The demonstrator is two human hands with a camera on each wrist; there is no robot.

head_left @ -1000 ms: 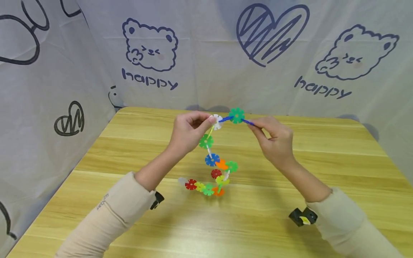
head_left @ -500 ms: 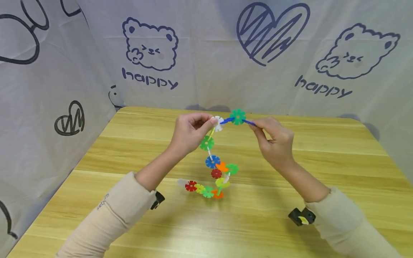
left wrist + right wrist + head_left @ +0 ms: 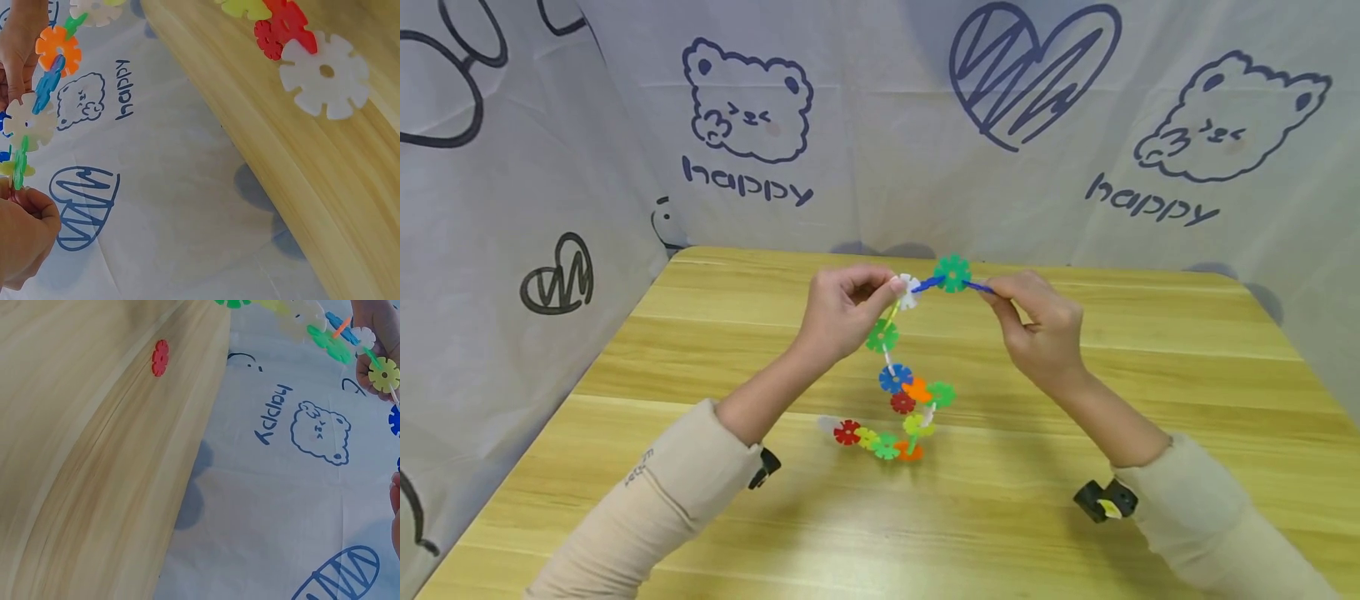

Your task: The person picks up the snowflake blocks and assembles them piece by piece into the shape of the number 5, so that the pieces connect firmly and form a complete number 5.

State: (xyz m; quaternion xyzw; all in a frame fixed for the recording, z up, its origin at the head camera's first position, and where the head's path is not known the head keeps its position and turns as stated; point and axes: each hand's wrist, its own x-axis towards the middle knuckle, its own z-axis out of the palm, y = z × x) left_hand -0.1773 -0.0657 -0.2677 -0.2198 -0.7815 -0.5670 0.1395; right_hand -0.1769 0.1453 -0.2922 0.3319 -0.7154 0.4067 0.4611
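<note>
In the head view, my left hand (image 3: 842,308) pinches a white snowflake disc (image 3: 908,291) between thumb and fingertips. From there a linked chain of notched plastic discs hangs down, passing a green disc (image 3: 882,336) and a blue disc (image 3: 896,378), then bending left to a red disc (image 3: 847,432) and a pale end disc (image 3: 325,75). On the other side, an edge-on blue disc (image 3: 927,284) joins a green disc (image 3: 953,273). My right hand (image 3: 1041,329) pinches another edge-on blue disc (image 3: 977,286) slotted into that green one.
A loose red disc (image 3: 160,358) lies on the wooden table (image 3: 700,517). A white cloth wall (image 3: 887,167) with drawn bears and hearts rises behind the table's far edge. Black wrist cameras sit at both cuffs.
Both hands keep their pinches and barely move. The hanging chain has sunk slightly in the head view, while the loose red disc stays in place.
</note>
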